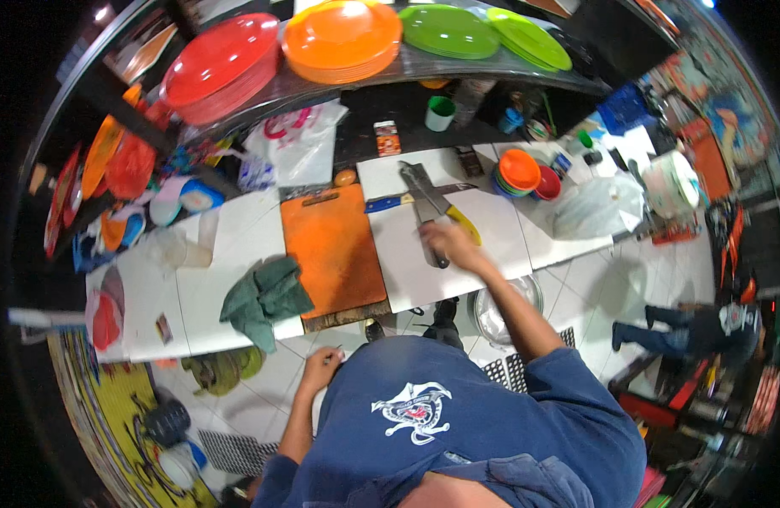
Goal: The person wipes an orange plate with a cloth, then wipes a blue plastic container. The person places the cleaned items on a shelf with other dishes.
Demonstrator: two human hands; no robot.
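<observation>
My right hand (450, 242), blurred, is over the knives on the white counter (485, 228). It is nearest the black handle (439, 259) of one knife and the yellow handle (464, 223) of a wide-bladed knife (422, 184); whether it grips either cannot be told. A knife with a blue handle (390, 202) lies crosswise, partly under the wide blade. Low beside my body, in front of the counter, my left hand (321, 368) has its fingers curled around a small dark object (329, 359), too small to name. Left of the knives lies an orange cutting board (336, 247).
A green cloth (263, 298) overlaps the board's left edge. Stacked orange and red bowls (519, 170) and a plastic bag (596, 206) stand right. Plates (342, 38) line the shelf above. A round metal container (507, 311) is below the counter's front edge. Another person (701, 330) stands at right.
</observation>
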